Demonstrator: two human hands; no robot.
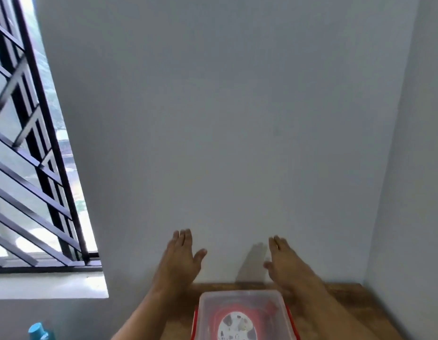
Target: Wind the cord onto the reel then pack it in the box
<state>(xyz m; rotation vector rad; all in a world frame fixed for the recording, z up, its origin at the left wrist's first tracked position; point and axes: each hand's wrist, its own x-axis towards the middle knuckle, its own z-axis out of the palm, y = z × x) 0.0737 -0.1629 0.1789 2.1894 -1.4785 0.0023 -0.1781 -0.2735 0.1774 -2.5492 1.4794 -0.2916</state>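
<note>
On the brown wooden table (340,298), the packing looks finished.
The round red cord reel (237,325) lies inside the clear plastic box with red latches (205,303), lid apparently on; left hand (181,258) and right hand (284,261) hover above, fingers straight, holding nothing.

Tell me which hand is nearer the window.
The left hand. It is raised on the side of the barred window, while the right hand is up nearer the corner wall. Both are open and empty above the box.
</note>
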